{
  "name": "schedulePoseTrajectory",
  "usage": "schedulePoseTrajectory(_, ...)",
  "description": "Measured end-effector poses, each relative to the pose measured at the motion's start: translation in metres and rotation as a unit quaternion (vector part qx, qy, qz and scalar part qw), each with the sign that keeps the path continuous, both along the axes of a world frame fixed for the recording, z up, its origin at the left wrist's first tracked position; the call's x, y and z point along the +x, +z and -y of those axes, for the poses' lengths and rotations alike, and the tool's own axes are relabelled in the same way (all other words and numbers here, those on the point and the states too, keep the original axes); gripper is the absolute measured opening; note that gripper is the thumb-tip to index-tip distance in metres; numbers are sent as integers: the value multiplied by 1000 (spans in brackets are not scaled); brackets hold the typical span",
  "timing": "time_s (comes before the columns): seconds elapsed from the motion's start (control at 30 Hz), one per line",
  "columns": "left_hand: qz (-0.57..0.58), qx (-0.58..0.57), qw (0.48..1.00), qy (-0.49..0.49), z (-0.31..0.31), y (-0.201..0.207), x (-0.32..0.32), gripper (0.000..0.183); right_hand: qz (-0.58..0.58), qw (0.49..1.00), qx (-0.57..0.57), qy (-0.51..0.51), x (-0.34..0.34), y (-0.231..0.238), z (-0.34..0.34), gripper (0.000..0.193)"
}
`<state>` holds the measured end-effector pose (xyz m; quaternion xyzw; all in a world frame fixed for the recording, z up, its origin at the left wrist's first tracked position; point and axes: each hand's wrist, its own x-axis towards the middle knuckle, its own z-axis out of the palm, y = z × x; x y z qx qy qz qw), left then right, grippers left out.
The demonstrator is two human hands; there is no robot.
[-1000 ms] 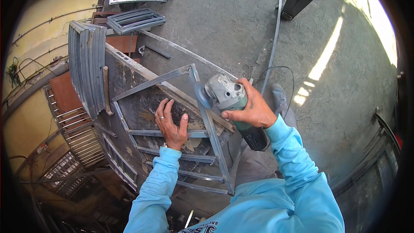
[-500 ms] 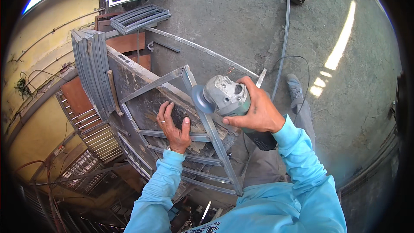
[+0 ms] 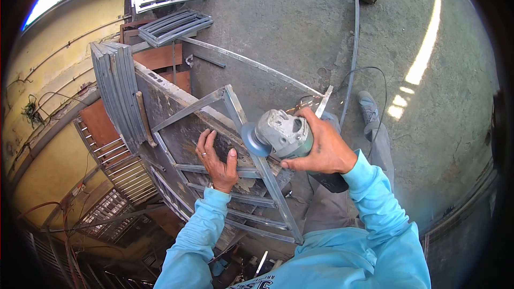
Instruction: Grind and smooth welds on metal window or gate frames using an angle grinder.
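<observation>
My right hand [image 3: 331, 144] is wrapped around an angle grinder [image 3: 282, 135] with a worn grey head and a green body. Its blurred disc [image 3: 250, 142] meets the right-hand bar of a welded metal frame [image 3: 279, 197], and orange sparks fly off beyond the tool. The frame, made of square tubes with several crossbars, lies partly on a dark, scuffed workbench [image 3: 184, 123] and overhangs its near right edge. My left hand [image 3: 218, 163] lies open with fingers spread, its palm by a crossbar and its fingertips on the bench. A ring shows on one finger.
Stacked grey metal frames [image 3: 115, 96] lean at the bench's left end beside a wooden-handled tool [image 3: 144, 118]. More frames [image 3: 175, 24] lie beyond the bench. A long metal bar [image 3: 257, 64] runs toward my right. A power cord [image 3: 383, 93] loops over the concrete floor [image 3: 289, 16] near my shoe [image 3: 368, 106].
The grinder has shifted slightly down and right along the frame's bar with my right hand. More sparks show now. My left hand stays in nearly the same place.
</observation>
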<state>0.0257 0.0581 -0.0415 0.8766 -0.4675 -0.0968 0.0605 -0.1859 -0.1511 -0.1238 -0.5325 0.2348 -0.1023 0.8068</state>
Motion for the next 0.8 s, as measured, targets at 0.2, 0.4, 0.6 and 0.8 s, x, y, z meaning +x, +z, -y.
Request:
schedulePoseTrajectory(0.2, -3, 5, 1000, -5, 2, 0, 1, 63, -22, 999, 37, -3, 2, -2, -2, 82)
schedulePoseTrajectory(0.4, -1, 6, 1000, -3, 2, 0, -1, 63, -20, 999, 32, 1, 0, -13, -6, 84)
schedulePoseTrajectory(0.6, 1, -7, 1000, -2, 0, -3, 1, 64, -17, 998, 56, 5, 5, -8, 2, 85)
schedulePoseTrajectory(0.8, -3, 5, 1000, -4, 2, 2, -2, 63, -11, 1000, 26, 5, 6, -6, 6, 86)
